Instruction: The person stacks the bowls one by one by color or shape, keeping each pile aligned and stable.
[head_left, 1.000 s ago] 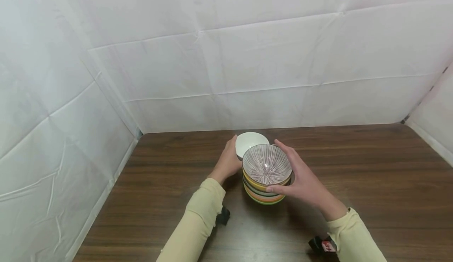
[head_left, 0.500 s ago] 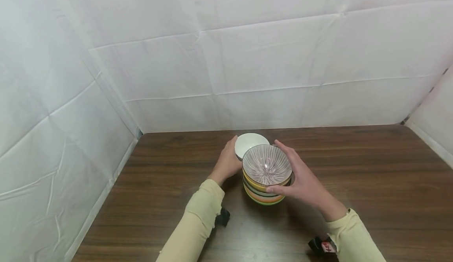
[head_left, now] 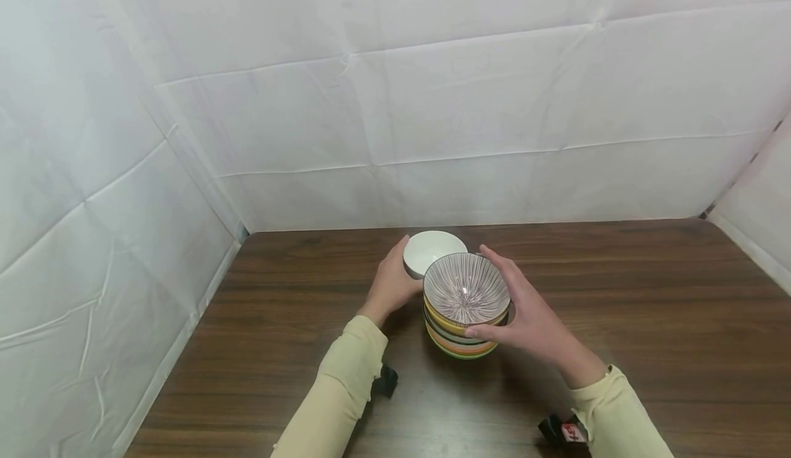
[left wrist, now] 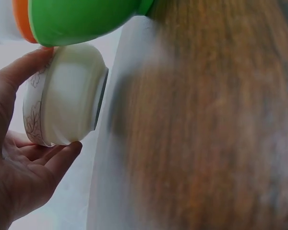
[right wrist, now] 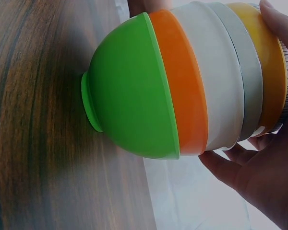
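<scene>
A stack of nested bowls stands on the wooden table, green lowest, then orange, whitish, grey-green and yellow. On top sits a bowl with dark radiating stripes. My right hand grips the stack's upper part, thumb in front and fingers behind; the right wrist view shows fingers about the upper bowls. Behind and left of the stack, my left hand holds a white bowl by its side. In the left wrist view this white bowl has a floral band, and its foot appears slightly off the table.
The brown wooden table extends to both sides. Its back edge meets a white sheet wall, and another sheet hangs at the left. Black wrist devices show under the left sleeve and the right sleeve.
My left hand and the white bowl have shifted slightly left, away from the stack. The right hand and the stack have stayed in place.
</scene>
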